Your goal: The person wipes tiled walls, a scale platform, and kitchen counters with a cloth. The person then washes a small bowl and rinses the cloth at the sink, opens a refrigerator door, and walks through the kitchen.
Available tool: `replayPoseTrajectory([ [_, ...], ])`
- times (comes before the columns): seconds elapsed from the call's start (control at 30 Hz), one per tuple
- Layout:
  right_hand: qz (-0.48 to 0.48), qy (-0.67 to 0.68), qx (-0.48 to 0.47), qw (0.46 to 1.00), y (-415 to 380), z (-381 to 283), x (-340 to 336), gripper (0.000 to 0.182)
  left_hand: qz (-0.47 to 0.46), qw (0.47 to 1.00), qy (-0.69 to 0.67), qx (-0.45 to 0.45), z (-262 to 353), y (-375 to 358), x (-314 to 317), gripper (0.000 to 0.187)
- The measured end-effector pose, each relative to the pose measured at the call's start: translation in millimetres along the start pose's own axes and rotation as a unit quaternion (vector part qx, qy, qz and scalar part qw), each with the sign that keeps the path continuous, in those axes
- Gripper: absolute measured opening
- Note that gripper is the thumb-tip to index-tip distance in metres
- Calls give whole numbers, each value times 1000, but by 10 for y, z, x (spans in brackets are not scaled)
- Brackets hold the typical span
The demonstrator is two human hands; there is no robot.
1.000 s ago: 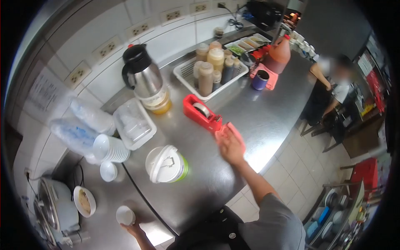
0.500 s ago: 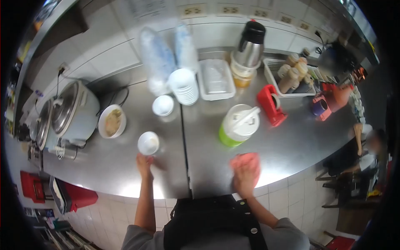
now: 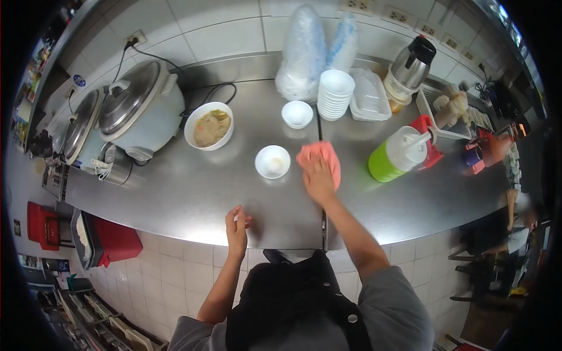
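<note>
While the head view swings left, I see the right hand [image 3: 319, 181] flat, fingers spread on the pink cloth [image 3: 319, 157], now at 3 o'clock of the small cup [image 3: 273, 161] | left hand [image 3: 237, 225] released cup, fingers loosely curled, empty, at tabletop [image 3: 175, 193] edge | wiping has moved mid-tabletop.

Two rice cookers [image 3: 126, 117] stand at the left of the desk [image 3: 175, 193]. One large bowl of food [image 3: 208, 126] sits beside them. Two small white cups [image 3: 273, 161] stand apart, and one stack of white cups [image 3: 335, 93] rises behind. Two bagged sleeves of cups [image 3: 304, 50] lean on the wall. There is one pink cloth [image 3: 319, 158], one green jug [image 3: 398, 155], one steel thermos [image 3: 410, 67], one red tape dispenser [image 3: 430, 146] and one clear lidded box [image 3: 369, 96].
</note>
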State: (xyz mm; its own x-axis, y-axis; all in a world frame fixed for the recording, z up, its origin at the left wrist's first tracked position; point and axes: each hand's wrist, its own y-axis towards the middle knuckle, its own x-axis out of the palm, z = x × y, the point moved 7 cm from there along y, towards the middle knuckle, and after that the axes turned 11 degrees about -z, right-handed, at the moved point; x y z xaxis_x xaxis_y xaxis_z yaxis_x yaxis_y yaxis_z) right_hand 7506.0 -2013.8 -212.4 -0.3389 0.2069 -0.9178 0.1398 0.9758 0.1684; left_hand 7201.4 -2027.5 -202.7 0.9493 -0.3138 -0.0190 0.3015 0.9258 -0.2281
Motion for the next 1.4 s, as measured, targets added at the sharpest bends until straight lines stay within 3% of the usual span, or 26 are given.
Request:
replayPoseTrajectory([
  [0.13, -70, -20, -101, 992, -1186, -940, 375, 47, 10, 999, 11, 29, -15, 14, -332, 37],
  [0.2, -157, 4, -179, 971, -1555, -1412, 379, 46, 16, 1000, 12, 15, -70, 33, -382, 35],
  [0.3, -191, 56, -269, 942, -1329, -1775, 504, 43, -16, 998, -16, 60, -38, 197, -194, 31],
  [0.37, -234, 120, -262, 929, -898, -1756, 790, 38, 5, 996, -1, 84, 223, 227, -87, 29],
  [0.43, -226, 98, -226, 943, -294, -1770, 850, 33, -10, 981, 85, 172, 613, 180, 0, 28],
  [0.5, -163, 60, -250, 952, 16, -1880, 701, 31, -5, 983, 105, 153, 689, 132, 12, 34],
  [0.57, -225, 335, -276, 872, 178, -1929, 589, 32, 113, 967, 114, 199, 711, 38, -72, 43],
  [0.6, -222, 337, -280, 871, 235, -1900, 440, 32, 116, 974, 98, 171, 581, 14, -69, 55],
  [0.63, -285, 309, -172, 891, 290, -1729, 343, 34, 119, 973, 98, 173, 482, 39, -12, 55],
  [0.67, -345, 276, -60, 895, 285, -1518, 264, 37, 130, 953, 232, 144, 367, 82, 102, 58],
  [0.7, -223, 208, -96, 947, 350, -1419, -44, 47, 138, 915, 363, 109, 241, 107, 220, 61],
  [0.73, -96, 136, -131, 977, 393, -1356, -329, 57, 92, 902, 403, 122, 189, 147, 398, 65],
  [0.77, -101, 138, -136, 976, 452, -1328, -405, 57, 97, 903, 403, 118, 137, 198, 449, 65],
  [0.83, -105, -22, -53, 993, 617, -1187, -465, 86, 36, 835, 538, 109, 121, 353, 617, 63],
  [0.87, -108, -22, -67, 992, 693, -1130, -425, 86, 51, 828, 543, 130, 150, 432, 547, 60],
  [0.93, -187, 19, -51, 981, 805, -1010, -154, 107, 93, 825, 546, 112, 111, 605, 153, 61],
  [1.0, -215, 47, -83, 972, 813, -1052, -58, 106, 163, 809, 559, 75, 199, 676, -473, 61],
  [1.07, -236, 69, -101, 964, 766, -1171, 18, 105, 239, 789, 565, -31, -8, 763, -1368, 61],
  [1.13, -205, 76, -53, 974, 739, -1155, -3, 102, 351, 763, 537, -84, -84, 675, -2268, 61],
  [1.23, -216, 88, -49, 971, 619, -1298, -77, 99, 491, 711, 499, -69, 13, 462, -3030, 53],
  [1.3, -229, 93, -73, 966, 515, -1484, -92, 99, 406, 683, 606, -34, -102, 554, -2966, 50],
  [1.4, -234, 103, -116, 960, 428, -2032, -24, 99, 312, 745, 588, 47, -72, -55, -2387, 53],
])
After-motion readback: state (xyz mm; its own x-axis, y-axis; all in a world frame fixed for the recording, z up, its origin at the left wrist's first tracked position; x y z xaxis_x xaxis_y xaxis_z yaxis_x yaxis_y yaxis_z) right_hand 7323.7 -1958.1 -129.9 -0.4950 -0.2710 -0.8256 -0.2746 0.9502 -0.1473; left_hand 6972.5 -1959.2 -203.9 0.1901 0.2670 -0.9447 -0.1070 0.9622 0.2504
